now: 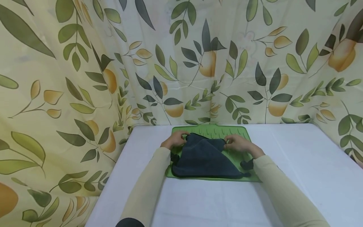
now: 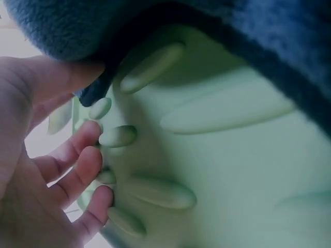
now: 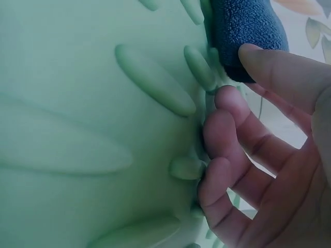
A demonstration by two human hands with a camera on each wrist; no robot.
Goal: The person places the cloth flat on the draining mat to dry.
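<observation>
A dark blue towel [image 1: 202,159] with a darker edging lies partly folded over a green mat [image 1: 239,133] with raised ridges. One flap of it slants down to the front right. My left hand [image 1: 175,140] pinches the towel's far left corner between thumb and forefinger. In the left wrist view the other fingers [image 2: 93,160] curl loosely beside the ridges. At the far right corner, my right hand [image 1: 238,143] pinches the towel's fuzzy edge [image 3: 251,33], its thumb on top. The remaining fingers of that hand stay bent close to the mat.
The mat lies on a table with a white cover [image 1: 198,201]. Behind and to the left hangs a curtain [image 1: 181,63] printed with leaves and fruit. Dark wrist-worn devices [image 1: 247,164] sit at both cuffs, close to the towel and mat.
</observation>
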